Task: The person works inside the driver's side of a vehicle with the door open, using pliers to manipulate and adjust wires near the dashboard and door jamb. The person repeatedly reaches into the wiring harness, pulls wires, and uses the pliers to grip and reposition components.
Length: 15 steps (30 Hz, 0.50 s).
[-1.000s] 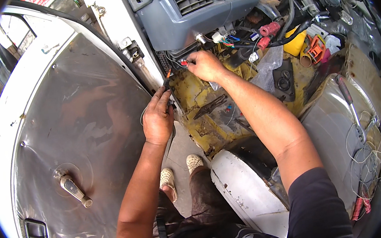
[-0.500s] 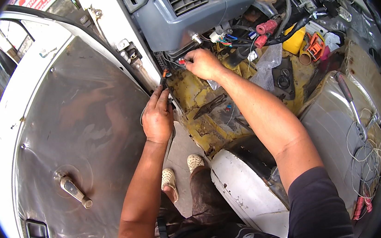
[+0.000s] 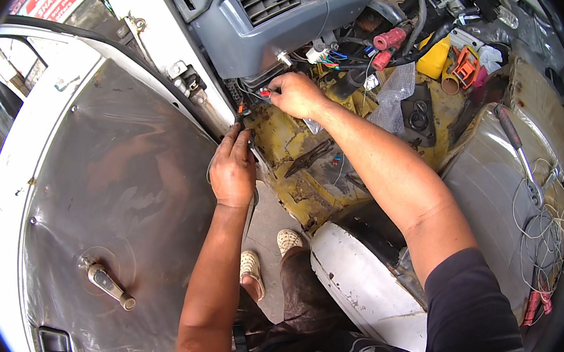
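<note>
At the door opening, my left hand (image 3: 232,171) is closed around a slim black item with an orange end (image 3: 241,108); most of it is hidden under the fingers. Under the dashboard's left end, my right hand (image 3: 296,95) pinches a small red piece (image 3: 265,92), too small to name surely. Just right of that hand dangle a white connector (image 3: 316,55) and coloured wires (image 3: 333,60). Beneath my right forearm lies the worn yellow floor (image 3: 285,141), with a dark flat scrap on it.
The open door (image 3: 123,172) with its window crank (image 3: 109,283) stands on my left. The grey dashboard (image 3: 267,33) overhangs the footwell. At right, a ratchet wrench (image 3: 522,151) and coiled wire (image 3: 540,245) lie on the seat (image 3: 486,189). Farther back are a yellow container (image 3: 433,60) and bubble wrap (image 3: 394,102).
The view has shifted slightly. My right hand with the red piece has moved a little to the left; my left hand keeps its grip at nearly the same place.
</note>
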Tool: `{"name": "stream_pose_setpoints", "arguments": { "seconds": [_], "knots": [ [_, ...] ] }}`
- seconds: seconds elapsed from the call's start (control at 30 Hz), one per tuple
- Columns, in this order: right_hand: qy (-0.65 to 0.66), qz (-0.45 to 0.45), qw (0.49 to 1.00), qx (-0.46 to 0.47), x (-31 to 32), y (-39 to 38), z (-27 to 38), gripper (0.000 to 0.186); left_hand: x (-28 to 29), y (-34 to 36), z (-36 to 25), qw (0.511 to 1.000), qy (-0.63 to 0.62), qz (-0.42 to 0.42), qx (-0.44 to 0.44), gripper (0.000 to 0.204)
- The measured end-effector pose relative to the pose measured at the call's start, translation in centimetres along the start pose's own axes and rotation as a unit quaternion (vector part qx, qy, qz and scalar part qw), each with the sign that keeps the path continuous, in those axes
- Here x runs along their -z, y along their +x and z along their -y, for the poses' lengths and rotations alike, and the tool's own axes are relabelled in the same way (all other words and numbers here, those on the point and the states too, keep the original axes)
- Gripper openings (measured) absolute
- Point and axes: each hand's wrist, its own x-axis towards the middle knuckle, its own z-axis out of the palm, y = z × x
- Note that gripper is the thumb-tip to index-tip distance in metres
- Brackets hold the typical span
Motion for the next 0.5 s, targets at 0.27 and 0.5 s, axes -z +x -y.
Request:
{"name": "stream_pose_setpoints", "arguments": {
  "seconds": [0.27, 0.5],
  "knots": [
    [-0.022, 0.002, 0.999, 0.023, -0.5, 0.4, -0.3, 0.026, 0.7, -1.3, 0.0, 0.998, -0.058, 0.009, 0.013, 0.049],
    [-0.013, -0.006, 1.000, 0.024, -0.3, 0.4, -0.3, 0.026, 0.4, -1.7, -0.3, 0.999, -0.030, 0.011, 0.001, 0.049]
  ]
}}
